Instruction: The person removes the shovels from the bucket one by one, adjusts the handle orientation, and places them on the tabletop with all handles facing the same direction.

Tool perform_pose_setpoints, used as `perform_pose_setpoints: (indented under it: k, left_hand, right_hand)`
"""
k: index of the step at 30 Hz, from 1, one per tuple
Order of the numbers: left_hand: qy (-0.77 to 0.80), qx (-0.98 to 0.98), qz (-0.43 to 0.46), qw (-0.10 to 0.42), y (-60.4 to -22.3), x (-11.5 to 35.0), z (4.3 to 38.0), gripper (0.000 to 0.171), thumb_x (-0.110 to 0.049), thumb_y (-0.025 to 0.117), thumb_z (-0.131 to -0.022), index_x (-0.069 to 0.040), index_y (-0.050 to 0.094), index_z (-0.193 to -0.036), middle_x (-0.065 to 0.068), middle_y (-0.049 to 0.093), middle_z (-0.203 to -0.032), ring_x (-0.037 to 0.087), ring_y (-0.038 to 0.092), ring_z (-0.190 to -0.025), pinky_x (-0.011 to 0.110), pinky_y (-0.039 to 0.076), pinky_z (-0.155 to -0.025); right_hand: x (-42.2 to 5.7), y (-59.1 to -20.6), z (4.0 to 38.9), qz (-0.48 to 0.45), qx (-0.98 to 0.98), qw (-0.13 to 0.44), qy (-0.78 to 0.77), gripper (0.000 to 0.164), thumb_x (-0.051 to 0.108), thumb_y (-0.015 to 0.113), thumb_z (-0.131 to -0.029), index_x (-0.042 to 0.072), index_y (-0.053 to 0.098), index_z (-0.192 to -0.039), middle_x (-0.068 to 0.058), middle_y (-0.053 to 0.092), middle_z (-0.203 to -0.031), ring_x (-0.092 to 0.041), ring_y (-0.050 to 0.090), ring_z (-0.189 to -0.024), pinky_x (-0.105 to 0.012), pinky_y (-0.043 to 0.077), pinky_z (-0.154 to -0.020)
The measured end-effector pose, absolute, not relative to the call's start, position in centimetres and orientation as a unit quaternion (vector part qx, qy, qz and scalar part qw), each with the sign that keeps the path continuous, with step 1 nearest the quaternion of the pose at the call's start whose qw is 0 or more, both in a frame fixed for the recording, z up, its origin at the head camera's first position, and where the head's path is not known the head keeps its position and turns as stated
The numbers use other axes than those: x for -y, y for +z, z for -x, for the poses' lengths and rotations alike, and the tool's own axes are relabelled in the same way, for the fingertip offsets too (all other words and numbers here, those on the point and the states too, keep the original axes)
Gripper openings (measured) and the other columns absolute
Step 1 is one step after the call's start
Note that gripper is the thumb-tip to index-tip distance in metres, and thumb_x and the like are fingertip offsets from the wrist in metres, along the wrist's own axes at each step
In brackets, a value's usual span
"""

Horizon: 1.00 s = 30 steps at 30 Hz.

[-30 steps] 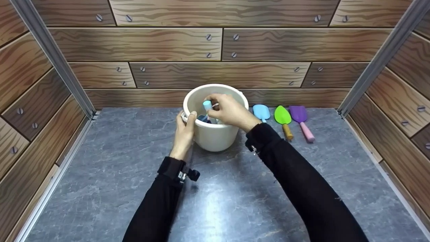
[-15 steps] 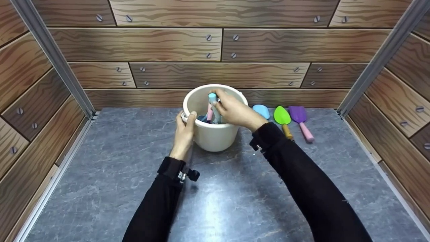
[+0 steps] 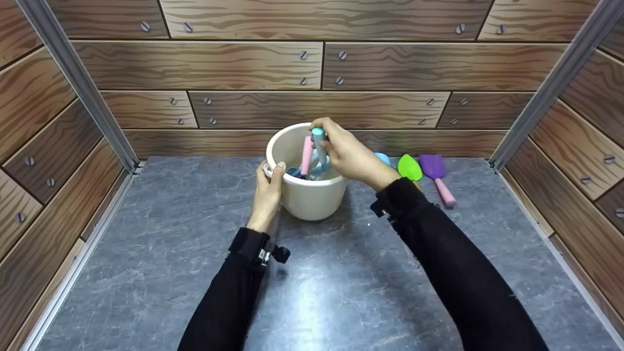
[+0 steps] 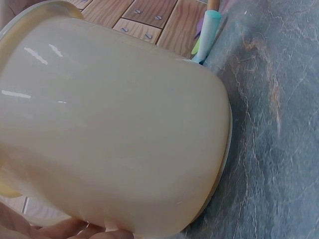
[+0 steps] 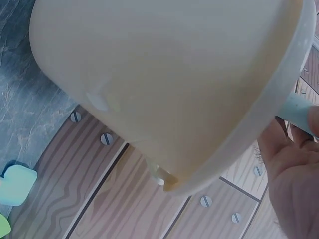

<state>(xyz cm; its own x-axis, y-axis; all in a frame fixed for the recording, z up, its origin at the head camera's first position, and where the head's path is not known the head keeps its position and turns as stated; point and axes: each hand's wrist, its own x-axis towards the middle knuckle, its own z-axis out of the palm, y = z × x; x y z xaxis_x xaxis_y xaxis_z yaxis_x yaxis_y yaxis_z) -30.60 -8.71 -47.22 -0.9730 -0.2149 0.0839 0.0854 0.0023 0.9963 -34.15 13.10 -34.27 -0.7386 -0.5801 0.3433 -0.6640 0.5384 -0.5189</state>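
Note:
A cream bucket (image 3: 314,197) stands upright on the dark table. My left hand (image 3: 268,190) grips its left rim, with the thumb over the edge; in the left wrist view the fingers (image 4: 65,229) lie along the bucket's side. In my right hand (image 3: 348,151), over the bucket's right rim, is the light blue handle (image 3: 319,141) of a toy shovel whose lower end is down in the bucket. Beside it a pink handle (image 3: 306,156) leans inside. Dark blue and pale parts at the bottom are mostly hidden by the front rim.
Right of the bucket lie a light blue toy shovel (image 3: 383,158), partly behind my right hand, a green toy shovel (image 3: 409,167) and a purple toy shovel (image 3: 433,165) with a pink handle. Wood-patterned walls (image 3: 253,109) enclose the grey table (image 3: 195,204) at the back and sides.
My right hand has drawn the light blue handle upward and to the right within the bucket. The pink handle has come into fuller view. My left hand has stayed on the rim.

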Motion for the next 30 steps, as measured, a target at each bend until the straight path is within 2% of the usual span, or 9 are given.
perform_pose_setpoints:
  k: [6, 12, 17, 21, 30]
  left_hand:
    - [-0.702, 0.702, -0.049, 0.109, -47.2, 8.7, 30.6, 0.081, -0.045, 0.061, -0.116, -0.004, 0.034, -0.180, 0.031, 0.046, -0.182, 0.047, 0.046, -0.171, 0.058, 0.034, -0.147]
    - [-0.702, 0.703, -0.050, 0.106, -47.2, 8.7, 30.6, 0.081, -0.045, 0.061, -0.116, -0.004, 0.033, -0.180, 0.032, 0.046, -0.182, 0.048, 0.047, -0.171, 0.060, 0.034, -0.147]
    - [-0.703, 0.701, -0.052, 0.104, -47.2, 8.7, 30.7, 0.081, -0.045, 0.061, -0.116, -0.004, 0.032, -0.181, 0.031, 0.045, -0.183, 0.047, 0.046, -0.172, 0.059, 0.033, -0.147]
    - [-0.699, 0.705, -0.055, 0.105, -47.2, 8.7, 30.7, 0.082, -0.046, 0.060, -0.116, -0.004, 0.032, -0.181, 0.031, 0.045, -0.183, 0.046, 0.045, -0.172, 0.059, 0.033, -0.147]
    - [-0.715, 0.689, -0.043, 0.110, -47.3, 8.7, 30.7, 0.080, -0.043, 0.061, -0.116, -0.001, 0.034, -0.178, 0.032, 0.048, -0.180, 0.046, 0.048, -0.170, 0.057, 0.034, -0.146]
  right_hand:
    - [-13.8, -33.9, 34.0, -0.354, 0.868, 0.092, 0.336, 0.034, -0.003, 0.051, -0.119, -0.001, 0.053, -0.154, -0.023, 0.069, -0.143, -0.037, 0.068, -0.135, -0.057, 0.059, -0.122]
    - [-14.5, -33.6, 33.7, -0.350, 0.861, 0.086, 0.358, 0.030, 0.000, 0.050, -0.121, 0.000, 0.052, -0.151, -0.023, 0.074, -0.139, -0.037, 0.075, -0.135, -0.053, 0.063, -0.119]
    - [-15.1, -33.5, 33.6, -0.348, 0.859, 0.100, 0.362, 0.029, 0.000, 0.051, -0.121, -0.001, 0.052, -0.150, -0.022, 0.072, -0.136, -0.036, 0.073, -0.132, -0.052, 0.062, -0.123]
    - [-15.5, -33.3, 33.5, -0.349, 0.851, 0.107, 0.378, 0.031, -0.001, 0.053, -0.120, -0.003, 0.052, -0.151, -0.025, 0.072, -0.141, -0.040, 0.075, -0.138, -0.052, 0.060, -0.128]
    - [-16.6, -32.7, 33.2, -0.352, 0.838, 0.136, 0.395, 0.033, -0.004, 0.056, -0.117, -0.005, 0.053, -0.150, -0.026, 0.070, -0.140, -0.043, 0.075, -0.137, -0.053, 0.063, -0.123]
